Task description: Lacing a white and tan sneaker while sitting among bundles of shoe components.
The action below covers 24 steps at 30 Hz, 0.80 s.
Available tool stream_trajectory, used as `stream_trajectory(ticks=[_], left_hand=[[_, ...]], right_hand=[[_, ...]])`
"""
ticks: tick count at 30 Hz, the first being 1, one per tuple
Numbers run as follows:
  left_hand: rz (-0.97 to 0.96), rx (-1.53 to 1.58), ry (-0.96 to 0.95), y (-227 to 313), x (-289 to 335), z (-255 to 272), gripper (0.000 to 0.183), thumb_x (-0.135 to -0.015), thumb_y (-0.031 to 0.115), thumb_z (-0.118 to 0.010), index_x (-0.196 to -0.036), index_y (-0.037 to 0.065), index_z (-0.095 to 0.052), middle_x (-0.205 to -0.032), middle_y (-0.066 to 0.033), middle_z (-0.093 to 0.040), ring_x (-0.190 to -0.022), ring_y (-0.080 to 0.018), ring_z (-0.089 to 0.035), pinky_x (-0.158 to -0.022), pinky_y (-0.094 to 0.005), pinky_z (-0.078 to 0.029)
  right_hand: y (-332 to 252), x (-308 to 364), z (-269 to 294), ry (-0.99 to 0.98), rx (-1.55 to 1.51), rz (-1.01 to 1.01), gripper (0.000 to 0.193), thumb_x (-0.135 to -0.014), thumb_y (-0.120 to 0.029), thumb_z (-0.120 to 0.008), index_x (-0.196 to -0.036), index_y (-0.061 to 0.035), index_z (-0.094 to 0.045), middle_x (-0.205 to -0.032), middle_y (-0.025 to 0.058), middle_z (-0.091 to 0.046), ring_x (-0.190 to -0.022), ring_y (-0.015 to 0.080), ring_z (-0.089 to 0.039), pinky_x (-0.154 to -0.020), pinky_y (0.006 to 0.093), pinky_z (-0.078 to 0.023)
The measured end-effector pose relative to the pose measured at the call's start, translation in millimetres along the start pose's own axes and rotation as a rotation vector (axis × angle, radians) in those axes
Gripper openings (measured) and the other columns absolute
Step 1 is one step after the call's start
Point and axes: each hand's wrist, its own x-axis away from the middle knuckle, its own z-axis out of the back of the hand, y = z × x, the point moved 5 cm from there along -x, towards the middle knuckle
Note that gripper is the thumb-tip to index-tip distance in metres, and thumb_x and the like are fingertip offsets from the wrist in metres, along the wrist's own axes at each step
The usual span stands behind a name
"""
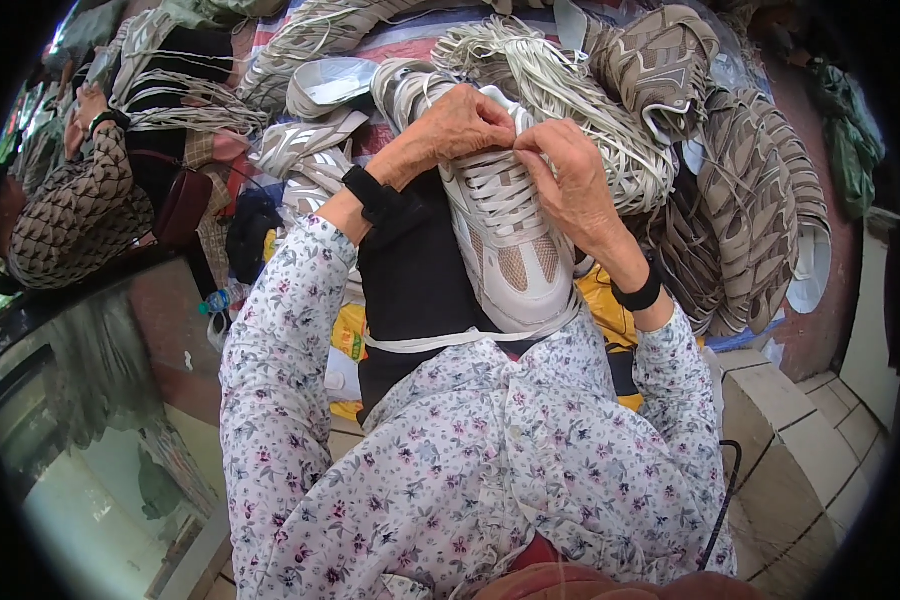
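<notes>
A white and beige sneaker (518,285) lies on my lap with its toe toward me, its white laces (500,195) crossing the tongue in rows. At the upper eyelets, my left hand (470,125) is closed, thumb and fingertips pinched on the shoelace. My right hand (573,180) faces it from the other side, also pinching at the lace; the fingers mostly hide what is between them. A long white strip (440,343) trails across my lap below the toe. Black cloth (410,285) lies under the shoe.
Bundled pale laces (590,130) lie beyond the shoe. Stacked brown-beige shoe uppers (760,200) are at the right, and more uppers (310,150) at the left. At far left another person (80,205) handles laces. A glass-topped table (100,370) stands at my left.
</notes>
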Motion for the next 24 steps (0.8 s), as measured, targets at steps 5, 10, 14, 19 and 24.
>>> stream_trajectory(ticks=[5,10,14,19,24], left_hand=[[-0.078,-0.194,0.083,6.4,0.0,5.5,0.021,-0.073,0.021,-0.074,-0.083,0.003,-0.078,-0.066,-0.0104,-0.069,-0.061,-0.0158,-0.064,-0.061,-0.0306,-0.051],[-0.205,-0.457,0.329,7.8,5.0,28.7,0.018,-0.075,0.019,-0.068,-0.079,0.005,-0.078,-0.065,-0.0135,-0.069,-0.06,-0.0251,-0.068,-0.062,-0.035,-0.054],[-0.085,-0.555,0.428,-14.7,37.8,85.9,0.021,-0.078,0.022,-0.065,-0.079,0.004,-0.076,-0.063,-0.0135,-0.067,-0.058,-0.0268,-0.067,-0.061,-0.036,-0.054],[0.053,-0.58,0.557,-47.6,118.1,134.8,0.021,-0.081,0.019,-0.068,-0.082,0.0,-0.074,-0.064,-0.0127,-0.066,-0.058,-0.0196,-0.064,-0.059,-0.0317,-0.05],[0.143,-0.599,0.699,-64.7,183.1,142.5,0.019,-0.084,0.017,-0.071,-0.088,-0.002,-0.075,-0.067,-0.0076,-0.066,-0.061,-0.01,-0.058,-0.059,-0.0263,-0.046]], right_hand=[[16.0,-7.9,-1.1,-0.088,-0.247,-0.227,0.006,-0.089,-0.003,-0.066,-0.093,-0.0001,-0.065,-0.08,0.009,-0.067,-0.074,0.0208,-0.062,-0.07,0.0333,-0.049],[38.1,-13.7,2.6,-0.19,-0.607,-0.455,0.01,-0.093,-0.009,-0.069,-0.096,0.0,-0.07,-0.084,-0.0007,-0.068,-0.075,0.0074,-0.059,-0.069,0.0243,-0.048],[44.8,-17.3,13.7,-0.215,-0.648,-0.47,0.013,-0.093,-0.013,-0.072,-0.099,-0.0011,-0.071,-0.085,-0.0012,-0.067,-0.078,0.006,-0.059,-0.072,0.0219,-0.047],[52.2,-19.1,10.7,-0.194,-0.743,-0.541,0.012,-0.092,-0.01,-0.073,-0.099,-0.0003,-0.071,-0.086,0.0,-0.068,-0.077,0.0069,-0.06,-0.072,0.0223,-0.049],[61.2,-18.5,4.6,-0.158,-0.83,-0.571,0.011,-0.092,-0.008,-0.072,-0.1,0.0001,-0.071,-0.087,0.0003,-0.068,-0.077,0.0076,-0.059,-0.073,0.0224,-0.049]])
